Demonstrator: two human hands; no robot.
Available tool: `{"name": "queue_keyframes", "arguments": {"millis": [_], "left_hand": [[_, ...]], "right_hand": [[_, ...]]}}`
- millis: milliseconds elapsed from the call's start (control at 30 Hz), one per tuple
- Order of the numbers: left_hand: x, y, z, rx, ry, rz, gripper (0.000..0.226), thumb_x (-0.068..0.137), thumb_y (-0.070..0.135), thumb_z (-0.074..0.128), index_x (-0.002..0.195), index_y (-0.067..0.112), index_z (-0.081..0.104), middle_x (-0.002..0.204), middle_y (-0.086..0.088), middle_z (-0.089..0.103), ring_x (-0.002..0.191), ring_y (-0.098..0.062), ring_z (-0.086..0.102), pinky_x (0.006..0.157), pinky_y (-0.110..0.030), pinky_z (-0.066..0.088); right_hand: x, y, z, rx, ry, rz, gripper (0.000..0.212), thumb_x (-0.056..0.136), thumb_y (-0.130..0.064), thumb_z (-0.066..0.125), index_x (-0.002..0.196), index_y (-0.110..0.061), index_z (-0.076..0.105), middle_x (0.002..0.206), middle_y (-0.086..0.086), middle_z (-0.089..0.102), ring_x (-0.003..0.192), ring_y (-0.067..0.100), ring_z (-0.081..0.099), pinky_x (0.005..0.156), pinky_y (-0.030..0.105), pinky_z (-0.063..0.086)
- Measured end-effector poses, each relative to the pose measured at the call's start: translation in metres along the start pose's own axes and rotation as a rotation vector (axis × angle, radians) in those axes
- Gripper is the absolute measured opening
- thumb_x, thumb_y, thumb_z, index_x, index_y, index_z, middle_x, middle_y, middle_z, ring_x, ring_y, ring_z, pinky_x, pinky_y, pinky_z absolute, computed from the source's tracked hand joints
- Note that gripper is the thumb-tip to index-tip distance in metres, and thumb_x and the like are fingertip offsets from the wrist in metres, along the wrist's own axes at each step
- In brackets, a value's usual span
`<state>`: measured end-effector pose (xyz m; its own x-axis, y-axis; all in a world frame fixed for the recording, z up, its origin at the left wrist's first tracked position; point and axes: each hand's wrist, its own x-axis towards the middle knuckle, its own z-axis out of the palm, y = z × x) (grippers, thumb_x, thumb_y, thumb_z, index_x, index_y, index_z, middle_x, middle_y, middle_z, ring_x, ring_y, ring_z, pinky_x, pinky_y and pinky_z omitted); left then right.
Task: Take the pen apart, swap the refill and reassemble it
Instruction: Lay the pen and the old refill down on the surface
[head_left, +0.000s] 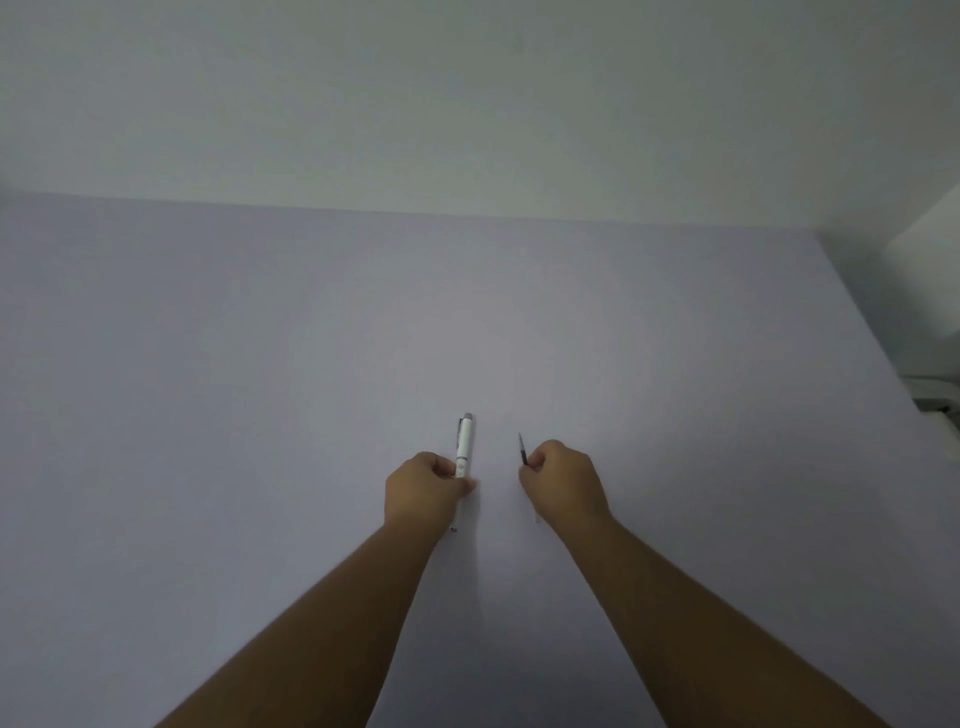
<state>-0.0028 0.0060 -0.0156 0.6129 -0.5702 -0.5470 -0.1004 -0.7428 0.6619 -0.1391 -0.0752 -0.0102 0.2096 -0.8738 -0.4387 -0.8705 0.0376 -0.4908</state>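
Observation:
A white pen (464, 446) with a grey clicker and a clip points away from me over the pale lilac table (260, 389). My left hand (423, 488) is closed around its middle, and the pen's tip end sticks out below the fist. My right hand (563, 480) is closed on a thin refill (522, 450), whose dark end pokes up out of the fingers; the rest of the refill is hidden in the hand. The two hands are a short gap apart, side by side.
The table's far edge meets a plain white wall (467, 104). At the right edge stands a white object (930, 280), with a small light item (935, 400) below it beside the table.

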Motion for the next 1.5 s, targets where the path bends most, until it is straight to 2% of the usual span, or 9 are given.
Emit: {"name": "queue_keyframes", "arguments": {"millis": [133,267,433,767,967,1500], "left_hand": [[0.001,0.000,0.005,-0.025,0.010,-0.023,0.024,0.075,0.027,0.078,0.091,0.015,0.067,0.086,-0.001,0.066,0.068,-0.013,0.057,0.053,-0.022,0.044],[0.004,0.000,0.007,-0.028,0.019,-0.029,0.024,0.074,0.028,0.079,0.089,0.013,0.067,0.085,-0.003,0.068,0.069,-0.018,0.060,0.063,-0.028,0.052],[0.006,-0.001,0.009,-0.032,0.032,-0.030,0.025,0.073,0.029,0.080,0.085,0.012,0.066,0.081,-0.003,0.068,0.069,-0.019,0.061,0.070,-0.033,0.055],[0.005,-0.001,0.009,-0.017,0.033,-0.038,0.026,0.073,0.031,0.080,0.083,0.012,0.065,0.078,-0.003,0.067,0.067,-0.018,0.061,0.064,-0.029,0.052],[0.005,-0.003,0.009,-0.009,0.030,-0.034,0.029,0.072,0.033,0.081,0.084,0.012,0.064,0.081,-0.006,0.070,0.077,-0.024,0.068,0.073,-0.036,0.058],[0.005,-0.008,0.006,-0.034,0.025,-0.030,0.031,0.071,0.035,0.081,0.086,0.015,0.064,0.085,-0.004,0.069,0.078,-0.022,0.068,0.078,-0.038,0.060]], "right_hand": [[0.002,-0.011,0.010,0.040,-0.013,-0.004,0.018,0.086,-0.027,0.058,0.095,-0.014,0.066,0.099,0.008,0.071,0.090,0.026,0.066,0.073,0.028,0.049],[0.003,-0.017,0.014,0.070,-0.028,-0.012,0.019,0.087,-0.027,0.058,0.096,-0.012,0.066,0.097,0.008,0.072,0.082,0.024,0.066,0.067,0.025,0.045],[0.005,-0.017,0.016,0.093,-0.014,-0.009,0.019,0.087,-0.029,0.060,0.093,-0.012,0.068,0.094,0.008,0.073,0.088,0.025,0.067,0.072,0.028,0.048],[0.003,-0.018,0.019,0.083,-0.012,-0.014,0.021,0.087,-0.032,0.059,0.093,-0.013,0.067,0.093,0.007,0.072,0.087,0.025,0.067,0.075,0.032,0.053],[0.000,-0.017,0.022,0.078,-0.007,-0.025,0.022,0.088,-0.032,0.059,0.094,-0.013,0.067,0.094,0.007,0.072,0.088,0.026,0.067,0.074,0.031,0.050],[-0.002,-0.016,0.027,0.116,0.026,-0.009,0.025,0.088,-0.036,0.060,0.097,-0.014,0.067,0.098,0.007,0.072,0.094,0.026,0.066,0.079,0.032,0.051]]}}
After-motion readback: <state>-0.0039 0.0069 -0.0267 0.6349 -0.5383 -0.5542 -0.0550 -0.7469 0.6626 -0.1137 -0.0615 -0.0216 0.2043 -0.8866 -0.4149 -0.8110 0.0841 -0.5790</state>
